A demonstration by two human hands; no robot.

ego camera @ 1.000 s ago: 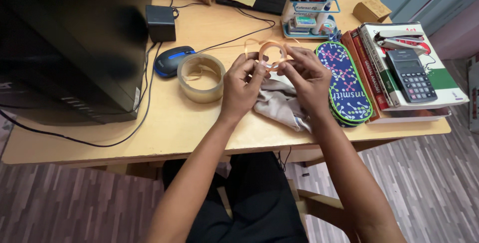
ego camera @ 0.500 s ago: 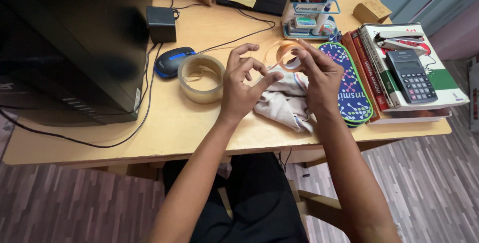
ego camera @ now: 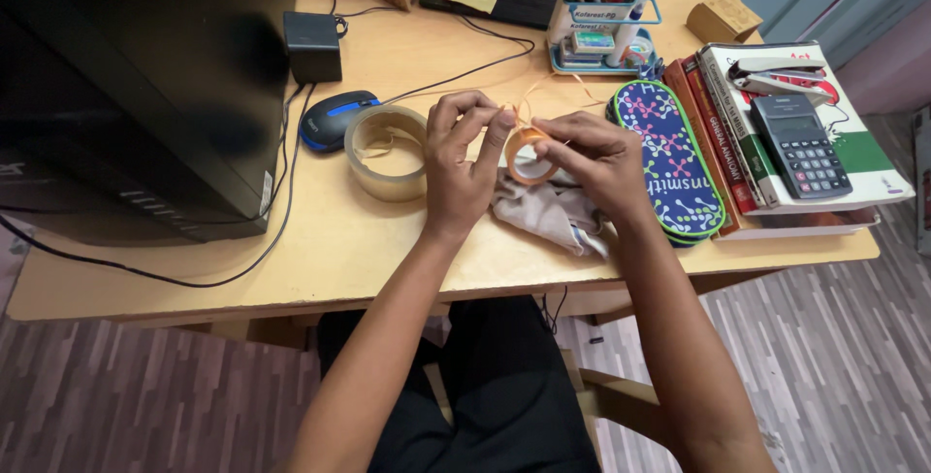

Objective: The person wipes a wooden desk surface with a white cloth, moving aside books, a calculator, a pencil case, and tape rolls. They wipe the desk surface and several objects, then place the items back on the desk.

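My right hand [ego camera: 593,158] holds a small orange roll of tape [ego camera: 527,154] above a crumpled grey cloth [ego camera: 545,211] on the wooden desk [ego camera: 330,250]. My left hand [ego camera: 464,167] pinches a thin loose strip of tape [ego camera: 530,99] that curls up from the roll. The two hands nearly touch at the roll. A large clear roll of tape [ego camera: 390,152] lies flat just left of my left hand.
A blue-black mouse [ego camera: 335,116] and a black adapter [ego camera: 312,44] sit by a dark monitor [ego camera: 136,75] at left. A blue patterned pencil case [ego camera: 669,158], stacked books [ego camera: 737,143] with a calculator [ego camera: 799,146] and stapler [ego camera: 776,75] lie at right. A pen holder [ego camera: 601,17] stands behind.
My right hand brought the orange roll back down and left toward the cloth. My left hand, open half a second ago, has closed its fingers on the tape strip.
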